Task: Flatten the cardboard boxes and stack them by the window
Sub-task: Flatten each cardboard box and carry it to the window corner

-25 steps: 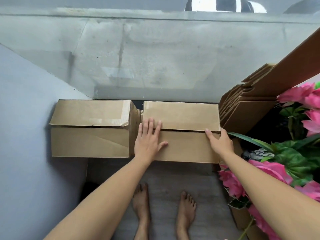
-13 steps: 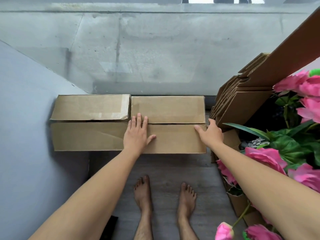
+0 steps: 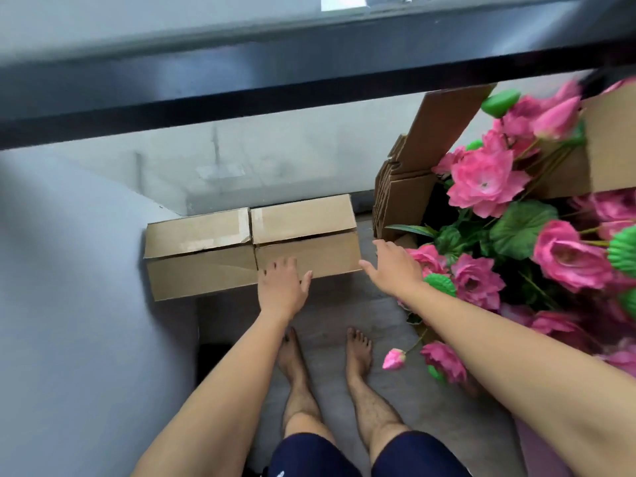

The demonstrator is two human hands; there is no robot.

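A grey wall (image 3: 79, 270) fills the left side, and a dark window frame (image 3: 309, 91) runs across the top above a grey concrete sill wall (image 3: 275, 166). On the right, a mass of pink artificial flowers (image 3: 516, 242) with green leaves crowds in, beside a stack of flattened cardboard (image 3: 406, 191) leaning upright near the sill wall. Two closed cardboard boxes sit side by side, touching, on the grey floor (image 3: 344, 311) against the sill wall: the left box (image 3: 199, 249) in the corner, the right box (image 3: 306, 235) next to it. The person's bare feet (image 3: 327, 352) stand just before the boxes. The left hand (image 3: 282, 287) is spread with straight fingers at the near front face of the right box, gripping nothing. The right hand (image 3: 392, 266) is likewise open, fingers extended, thumb near the box's right corner; whether it touches is unclear.
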